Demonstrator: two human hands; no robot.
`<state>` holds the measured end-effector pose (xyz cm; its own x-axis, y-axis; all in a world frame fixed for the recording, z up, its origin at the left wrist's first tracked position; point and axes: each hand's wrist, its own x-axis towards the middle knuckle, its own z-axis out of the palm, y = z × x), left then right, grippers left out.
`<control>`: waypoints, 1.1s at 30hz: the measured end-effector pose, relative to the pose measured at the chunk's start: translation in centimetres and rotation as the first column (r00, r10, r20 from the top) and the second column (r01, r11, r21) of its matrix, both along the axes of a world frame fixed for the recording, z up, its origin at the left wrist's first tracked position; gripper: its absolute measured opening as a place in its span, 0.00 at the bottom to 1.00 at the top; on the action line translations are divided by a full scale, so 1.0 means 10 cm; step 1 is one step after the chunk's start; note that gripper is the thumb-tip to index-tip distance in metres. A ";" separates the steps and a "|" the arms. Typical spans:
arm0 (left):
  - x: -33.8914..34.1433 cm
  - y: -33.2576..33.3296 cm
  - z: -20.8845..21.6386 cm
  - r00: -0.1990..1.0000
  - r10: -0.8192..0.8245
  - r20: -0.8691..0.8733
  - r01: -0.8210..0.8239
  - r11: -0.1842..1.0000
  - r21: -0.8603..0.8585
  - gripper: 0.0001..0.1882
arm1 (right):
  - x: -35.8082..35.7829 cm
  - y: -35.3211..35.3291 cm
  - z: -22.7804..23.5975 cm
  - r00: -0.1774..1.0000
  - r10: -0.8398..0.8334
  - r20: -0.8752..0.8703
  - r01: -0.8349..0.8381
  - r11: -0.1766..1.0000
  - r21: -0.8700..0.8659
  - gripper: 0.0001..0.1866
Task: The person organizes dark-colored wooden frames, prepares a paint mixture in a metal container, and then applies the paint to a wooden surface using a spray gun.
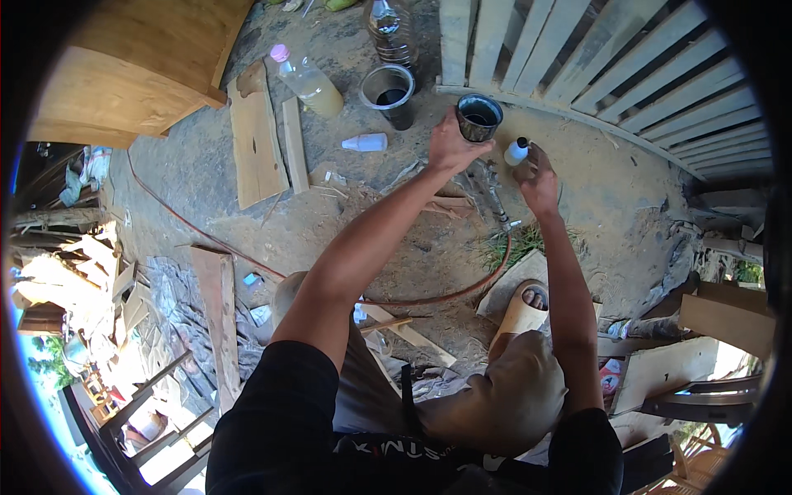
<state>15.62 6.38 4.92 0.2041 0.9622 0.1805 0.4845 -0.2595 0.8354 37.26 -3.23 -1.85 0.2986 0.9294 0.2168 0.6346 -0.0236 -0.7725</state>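
My left hand (455, 147) is wrapped round a dark cup (478, 124) with a bluish rim and dark contents, its mouth facing up. Close to the cup's right, the fingers of my right hand (539, 183) close on a small white bottle (516, 153) with a black cap. Below and between the hands lies a metal spray gun (497, 205), joined to a reddish hose (445, 299). A clear plastic cup (388, 92) of dark liquid stands left of my left hand. Nearby, a small white bottle (365, 143) lies on its side.
A slatted pale wooden panel (615, 74) borders the ground ahead on the right. Left stand a pink-capped bottle (309, 87) and loose boards (256, 144); a large clear bottle (391, 33) is behind the cup. Wooden furniture (140, 66) fills the far left. The hose curves across the dirt.
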 end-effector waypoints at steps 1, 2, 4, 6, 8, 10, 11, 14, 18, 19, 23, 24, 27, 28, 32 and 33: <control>-0.09 -0.08 0.06 1.000 -0.002 0.009 0.002 1.000 0.009 0.43 | -0.01 -0.14 0.07 0.999 -0.043 0.007 0.043 0.997 -0.067 0.36; -0.13 -0.18 0.12 0.999 -0.032 0.032 0.031 0.999 0.038 0.43 | -0.01 -0.31 0.18 0.988 -0.142 -0.054 0.137 0.987 -0.082 0.27; -0.32 -0.35 0.38 0.995 -0.089 0.053 0.086 0.994 0.067 0.43 | -0.10 -0.64 0.59 0.927 -0.284 -0.243 0.262 0.958 -0.119 0.17; -0.59 -0.60 0.71 0.989 -0.137 0.061 0.131 0.988 0.087 0.43 | -0.24 -0.78 1.08 0.909 -0.326 -0.261 0.304 0.945 -0.122 0.21; -0.92 -0.84 1.01 0.982 -0.128 0.141 0.119 0.990 0.071 0.43 | -0.41 -0.82 1.48 0.940 -0.295 -0.172 0.281 0.954 -0.101 0.25; -1.23 -1.04 1.23 0.978 -0.094 0.185 0.078 0.992 0.096 0.45 | -0.60 -0.73 1.66 0.973 -0.149 -0.176 0.132 0.986 -0.105 0.27; -1.40 -1.16 1.33 0.983 -0.057 0.174 0.047 0.997 0.064 0.45 | -0.73 -0.66 1.76 0.981 -0.077 -0.180 0.059 0.993 -0.105 0.28; -1.95 -1.48 1.60 0.986 0.050 0.160 -0.054 0.998 0.022 0.45 | -1.46 -0.24 1.92 0.954 0.154 -0.257 -0.157 0.988 0.009 0.23; -2.51 -1.82 1.78 0.975 0.180 0.133 -0.180 0.984 -0.012 0.41 | -2.38 0.37 1.56 0.830 0.557 0.033 -0.557 0.825 0.094 0.11; -2.65 -1.94 1.79 0.972 0.200 0.121 -0.198 0.980 -0.029 0.41 | -2.74 0.39 1.46 0.734 0.677 0.048 -0.679 0.733 0.045 0.15; -3.15 -2.40 1.87 0.930 0.348 0.117 -0.331 0.933 -0.139 0.37 | -4.10 0.32 0.70 0.226 0.863 0.452 -0.958 0.280 -0.056 0.23; -3.18 -2.46 1.90 0.919 0.376 0.123 -0.359 0.923 -0.137 0.36 | -4.36 0.34 0.50 0.167 0.821 0.545 -0.974 0.222 -0.035 0.24; -3.25 -2.60 1.96 0.903 0.399 0.157 -0.383 0.916 -0.122 0.32 | -4.91 0.45 0.01 0.275 0.604 0.748 -0.907 0.421 -0.007 0.20; -3.31 -2.67 1.97 0.897 0.411 0.160 -0.396 0.910 -0.119 0.30 | -5.07 0.45 -0.05 0.312 0.549 0.775 -0.878 0.479 0.014 0.19; -3.56 -2.94 1.98 0.858 0.489 0.155 -0.470 0.871 -0.144 0.28 | -5.64 0.49 -0.06 0.334 0.608 0.720 -0.844 0.533 -0.057 0.14; -3.61 -2.97 1.95 0.857 0.489 0.166 -0.465 0.870 -0.162 0.28 | -5.69 0.50 -0.07 0.314 0.640 0.701 -0.858 0.507 -0.078 0.13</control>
<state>-20.48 -23.30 24.40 -0.3130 0.9482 0.0537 0.3493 0.0623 0.9349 -19.66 1.80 -2.60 -0.7918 0.5371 0.2909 0.5330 0.8401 -0.1005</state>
